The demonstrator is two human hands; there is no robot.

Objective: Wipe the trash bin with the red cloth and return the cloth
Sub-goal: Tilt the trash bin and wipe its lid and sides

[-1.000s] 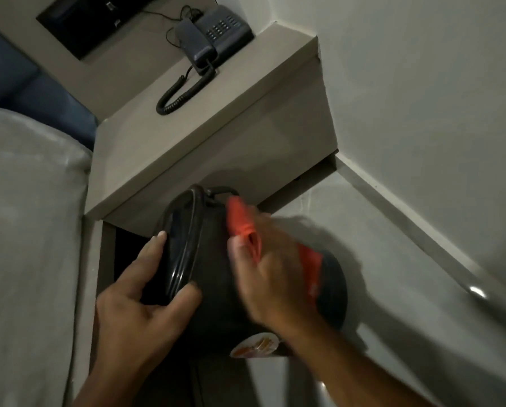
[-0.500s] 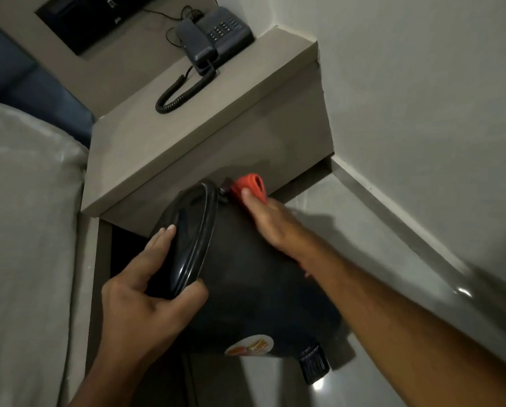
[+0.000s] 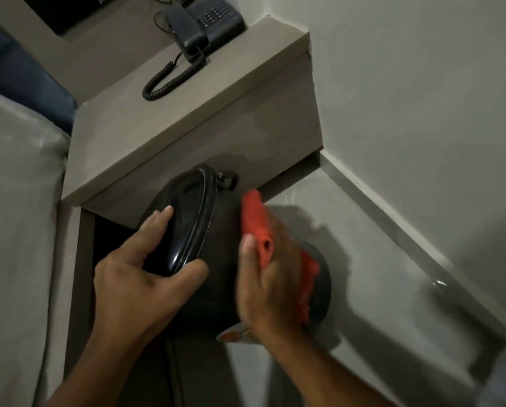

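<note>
A: How are the fingers seen to be set?

B: The fingers of the left hand (image 3: 140,277) are spread over the glossy lid (image 3: 184,221) of the trash bin (image 3: 216,277), with the thumb hooked under the lid's near rim, so the lid edge is clamped between thumb and fingers. The right hand (image 3: 263,289) is blurred; its fingers are laid flat and closed on the red cloth (image 3: 254,221), which is pressed against the bin's dark side. The exact finger positions on that hand cannot be told through the blur.

A: What is found around them, and what is in the way?

B: The bin is tipped on its side, lid toward the left, base toward the right. Its lid end is tucked against the front edge of a grey bedside shelf (image 3: 187,113), and a small hinge or pedal part (image 3: 228,179) is seen at the top near that edge. On the shelf, 1 dark telephone (image 3: 207,22) with a coiled cord (image 3: 169,80) is placed. A pale bed edge (image 3: 13,230) is seen at the left, a wall (image 3: 422,83) at the right.

A: And the cloth relative to the fingers?

B: It is bunched beyond the right fingertips and trails under the palm toward the bin's base. A round sticker (image 3: 231,336) is partly covered by the right wrist.
</note>
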